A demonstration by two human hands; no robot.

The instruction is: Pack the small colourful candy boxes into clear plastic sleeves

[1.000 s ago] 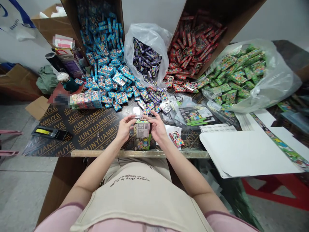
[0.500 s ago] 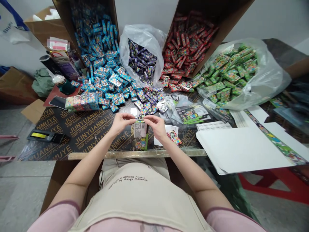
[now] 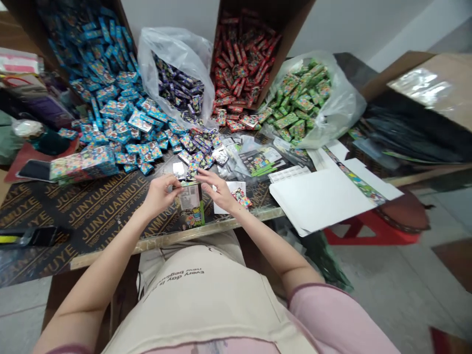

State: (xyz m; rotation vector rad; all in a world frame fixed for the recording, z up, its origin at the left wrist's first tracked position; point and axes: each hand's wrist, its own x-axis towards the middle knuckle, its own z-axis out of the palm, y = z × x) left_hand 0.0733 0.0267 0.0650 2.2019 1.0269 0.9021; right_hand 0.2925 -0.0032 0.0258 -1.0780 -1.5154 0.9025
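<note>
A dark printed packet with a green edge and a pale label lies flat near the front of the table. My left hand pinches its top left corner between thumb and fingertips. Over the top right corner of the packet is my right hand, its fingers stretched out and apart with nothing in them. Just beyond my hands lie small purple boxes and a white square piece. A red patterned small box rests on white paper beside my right wrist.
Blue boxes spill from a carton at the left. Behind are a plastic bag of purple boxes, a carton of red boxes and a bag of green boxes. White card sheets overhang the front edge at right.
My right hand has let go of the packet's top edge and spread its fingers. My left hand keeps its pinch. The head view has turned to the right.
</note>
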